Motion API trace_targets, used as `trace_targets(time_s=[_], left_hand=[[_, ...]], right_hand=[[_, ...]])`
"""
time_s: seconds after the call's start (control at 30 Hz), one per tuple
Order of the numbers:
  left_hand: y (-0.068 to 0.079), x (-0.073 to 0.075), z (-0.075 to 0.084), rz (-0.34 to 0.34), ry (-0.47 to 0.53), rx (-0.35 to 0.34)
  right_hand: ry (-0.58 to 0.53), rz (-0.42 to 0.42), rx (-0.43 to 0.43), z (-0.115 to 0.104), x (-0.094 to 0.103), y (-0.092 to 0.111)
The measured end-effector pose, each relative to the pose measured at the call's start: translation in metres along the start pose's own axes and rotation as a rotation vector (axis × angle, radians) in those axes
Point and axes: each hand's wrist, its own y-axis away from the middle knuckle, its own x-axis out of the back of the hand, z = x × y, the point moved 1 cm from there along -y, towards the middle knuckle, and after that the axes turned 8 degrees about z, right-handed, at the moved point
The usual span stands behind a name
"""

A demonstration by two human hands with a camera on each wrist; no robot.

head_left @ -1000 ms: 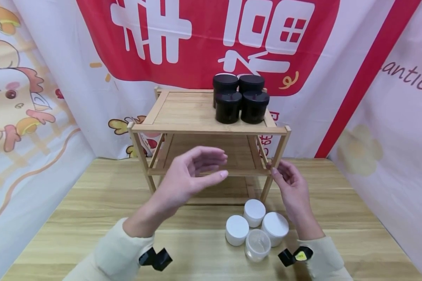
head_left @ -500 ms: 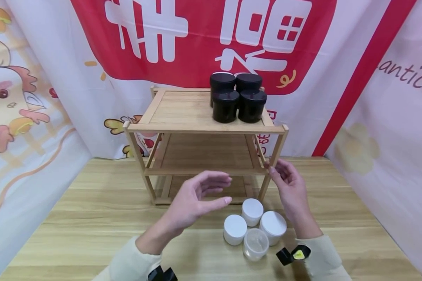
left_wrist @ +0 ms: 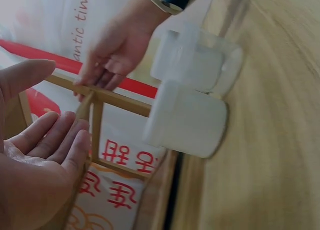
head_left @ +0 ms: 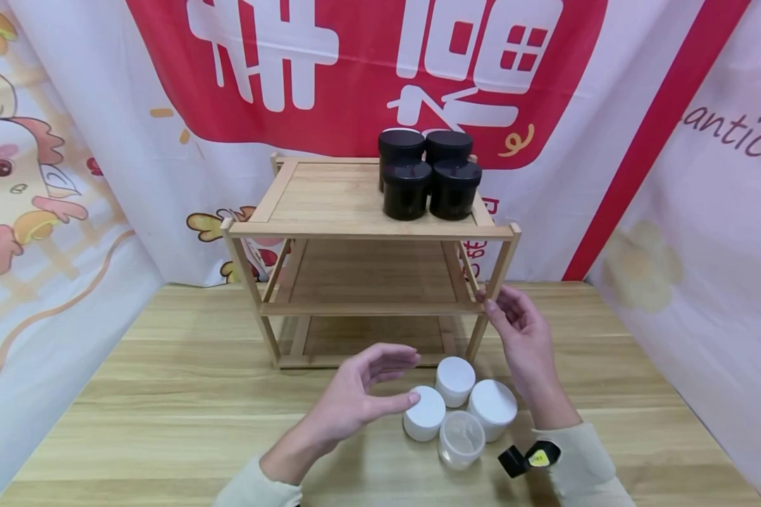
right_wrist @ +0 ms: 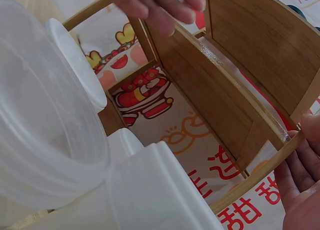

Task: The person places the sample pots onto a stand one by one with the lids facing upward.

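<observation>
A three-tier wooden shelf rack point(head_left: 330, 193) stands on the table. My right hand point(head_left: 525, 338) grips its right front post at the middle tier, thumb in front and fingers behind. In the right wrist view, that hand point(right_wrist: 302, 180) holds the rack's wooden bar. In front of the rack, several jars stand close together: white-lidded jars point(head_left: 424, 415) and a clear jar point(head_left: 461, 438) that seems lidless. My left hand point(head_left: 364, 394) hovers just left of the jars, thumb and fingers apart, holding nothing. Its thumb tip overlaps the left white jar; contact is unclear.
Several black lidded jars point(head_left: 431, 176) stand grouped on the right half of the top tier. The wooden table point(head_left: 165, 394) extends to both sides. Printed cloth point(head_left: 203, 169) hangs behind the rack and along both sides.
My left hand has come down from in front of the rack's middle tier to beside the white jars. My right hand keeps its grip on the post. The jars stay in place.
</observation>
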Motion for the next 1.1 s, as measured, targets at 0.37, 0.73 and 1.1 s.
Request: trace_targets(time_s=[0.37,0.73,1.1], left_hand=[[-0.005,0.002,-0.030,-0.015,0.050,0.057],[-0.005,0.003,-0.051,-0.035,0.084,0.125],[-0.007,0.002,-0.058,-0.023,0.060,0.142]], right_hand=[[-0.007,-0.006,0.021,0.002,0.000,-0.001],[-0.011,0.003,0.004,0.003,-0.001,0.001],[0.013,0.015,-0.003,0.003,-0.001,0.000]])
